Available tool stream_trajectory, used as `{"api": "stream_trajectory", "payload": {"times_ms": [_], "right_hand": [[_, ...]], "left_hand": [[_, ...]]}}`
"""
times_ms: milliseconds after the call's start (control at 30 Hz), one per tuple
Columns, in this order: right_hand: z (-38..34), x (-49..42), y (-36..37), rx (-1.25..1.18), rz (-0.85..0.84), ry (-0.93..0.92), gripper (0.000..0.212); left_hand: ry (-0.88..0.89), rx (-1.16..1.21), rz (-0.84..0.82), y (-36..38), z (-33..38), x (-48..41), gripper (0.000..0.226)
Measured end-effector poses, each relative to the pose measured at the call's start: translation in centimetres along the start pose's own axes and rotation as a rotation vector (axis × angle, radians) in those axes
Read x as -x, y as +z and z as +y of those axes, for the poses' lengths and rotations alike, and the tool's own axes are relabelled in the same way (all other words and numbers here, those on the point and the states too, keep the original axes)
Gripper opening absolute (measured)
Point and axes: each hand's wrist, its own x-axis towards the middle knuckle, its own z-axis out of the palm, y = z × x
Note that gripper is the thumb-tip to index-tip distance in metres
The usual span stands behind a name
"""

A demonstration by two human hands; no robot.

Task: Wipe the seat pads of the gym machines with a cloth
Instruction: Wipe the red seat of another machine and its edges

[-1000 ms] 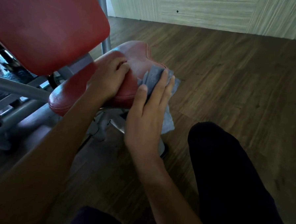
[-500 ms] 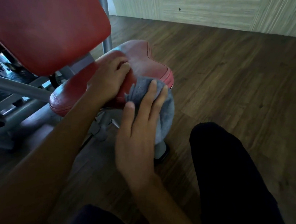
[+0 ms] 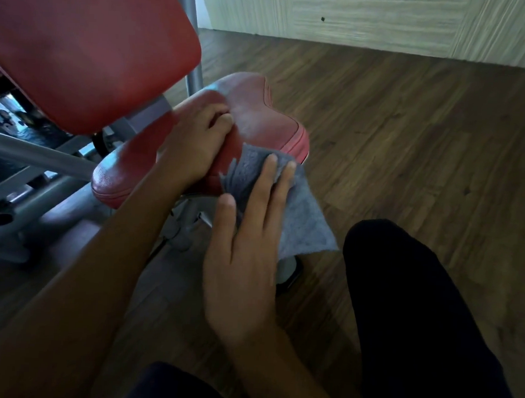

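Note:
A red seat pad (image 3: 259, 119) of a gym machine sits low in the middle of the head view. My left hand (image 3: 194, 140) rests on top of the pad with its fingers curled loosely, holding nothing. My right hand (image 3: 249, 243) presses a grey cloth (image 3: 302, 219) flat against the pad's near side edge, fingers straight. Part of the cloth hangs down below the pad toward the floor.
A large red back pad (image 3: 80, 46) tilts above the seat at the upper left. Grey metal frame tubes (image 3: 38, 156) run at the left, and a post (image 3: 190, 43) rises behind. My dark-trousered knee (image 3: 416, 313) is at the lower right. Wooden floor (image 3: 410, 145) spreads to the right.
My right hand has slid the cloth from the pad's front corner down and leftward along the near side edge. The left hand has stayed on the pad.

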Motion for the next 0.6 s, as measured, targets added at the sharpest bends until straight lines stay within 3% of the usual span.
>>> {"api": "stream_trajectory", "payload": {"times_ms": [200,400,533,600], "right_hand": [[-0.1,-3.0,-1.1,-0.063,0.004,0.084,0.061],[0.6,-3.2,-2.5,-0.089,-0.07,0.092,0.057],[0.6,-6.2,-4.1,-0.084,-0.087,0.104,0.053],[0.8,-8.3,-5.2,-0.103,-0.14,0.165,0.051]], "left_hand": [[-0.01,-0.015,-0.005,-0.1,0.6,-0.1,0.056],[-0.117,-0.106,0.075,0.4,2.4,-2.1,0.021],[-0.132,-0.16,0.029,0.9,3.3,-3.6,0.041],[-0.14,-0.186,0.025,1.3,3.4,-4.4,0.036]]}}
